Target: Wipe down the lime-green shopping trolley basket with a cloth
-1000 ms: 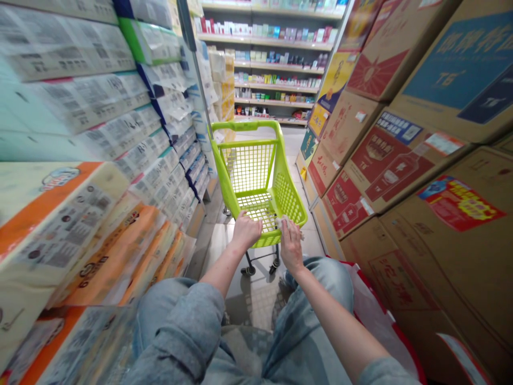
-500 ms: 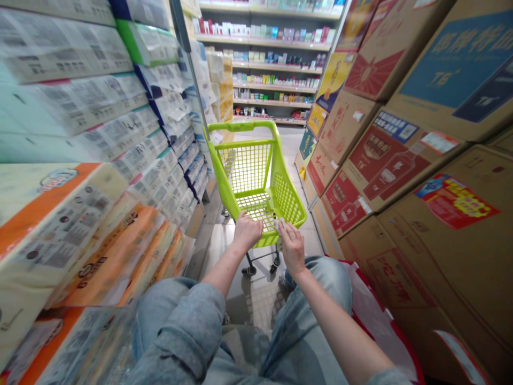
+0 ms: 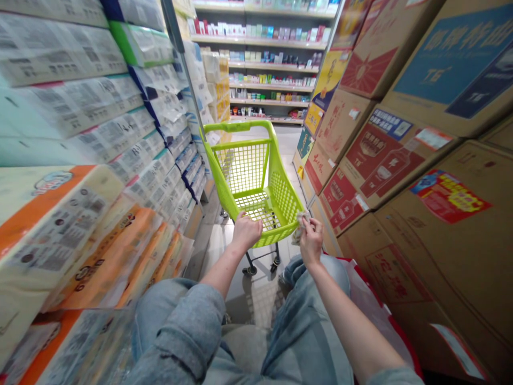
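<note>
A small lime-green shopping cart [image 3: 276, 206] stands in front of my knees, its plastic mesh basket showing no goods inside. My left hand [image 3: 246, 232] is closed around the near left part of the basket rim. At the near right corner of that rim, my right hand [image 3: 311, 240] pinches a crumpled, pale cloth [image 3: 300, 223]. The cloth lies against the corner of the rim. A grey pole rises from the cart's far left corner.
Stacked tissue packs [image 3: 104, 230] line the left side closely. Cardboard cartons [image 3: 404, 176] rise on the right, with a red-edged white bag [image 3: 368, 305] beside my right knee. Shelves of small boxed goods [image 3: 264, 69] stand at the aisle's far end.
My right hand has slid the cloth to the right along the near rim to the corner. My left hand keeps its hold on the rim. The view has shifted slightly.
</note>
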Available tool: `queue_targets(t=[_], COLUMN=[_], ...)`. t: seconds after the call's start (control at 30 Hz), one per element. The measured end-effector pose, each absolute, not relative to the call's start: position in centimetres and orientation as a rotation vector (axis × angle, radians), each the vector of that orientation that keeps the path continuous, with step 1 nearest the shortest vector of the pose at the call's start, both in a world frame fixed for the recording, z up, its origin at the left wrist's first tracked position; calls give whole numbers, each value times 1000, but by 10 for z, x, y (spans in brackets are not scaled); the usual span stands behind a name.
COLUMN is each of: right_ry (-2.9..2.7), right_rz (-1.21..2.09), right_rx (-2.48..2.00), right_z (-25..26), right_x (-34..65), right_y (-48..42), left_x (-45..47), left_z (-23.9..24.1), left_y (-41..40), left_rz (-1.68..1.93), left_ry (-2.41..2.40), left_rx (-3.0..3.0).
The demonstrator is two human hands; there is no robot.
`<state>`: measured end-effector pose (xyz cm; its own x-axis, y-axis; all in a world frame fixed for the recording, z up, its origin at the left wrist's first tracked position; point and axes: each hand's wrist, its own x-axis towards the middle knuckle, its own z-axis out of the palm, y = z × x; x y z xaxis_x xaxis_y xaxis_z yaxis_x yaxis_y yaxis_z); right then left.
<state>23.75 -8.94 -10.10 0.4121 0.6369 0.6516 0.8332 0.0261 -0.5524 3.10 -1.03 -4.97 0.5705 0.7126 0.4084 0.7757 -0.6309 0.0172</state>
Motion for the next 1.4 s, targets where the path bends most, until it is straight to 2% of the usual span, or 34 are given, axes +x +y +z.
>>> queue_targets(t=[0.13,0.43,0.73,1.0,1.2,1.4], right_ry=[-1099,-1010,-1066,-1046,-839,-981], right_rz=[-184,39,168,532,338,372], right_rx=[-1700,-1696,-1637,-1537,-1682,-1610], right_z=[-115,-150,-153,-144,-156,-151], right_x=[250,176,187,213,228,218], right_y=[-87,-91,-91,-93,-97,-85], left_x=[33,34,33,33,33,33], left_z=[-50,-48,-49,-50,-49,-50], left_y=[-10,-10,-9,-7,-9,-8], left_rz=[-562,-531,-571,-602,-618,-639], left_ry=[-1254,-1235,-1159,-1119,-1132,-1101], left_rx=[-2618,-2664,-2655,-2614,-2606,-2605])
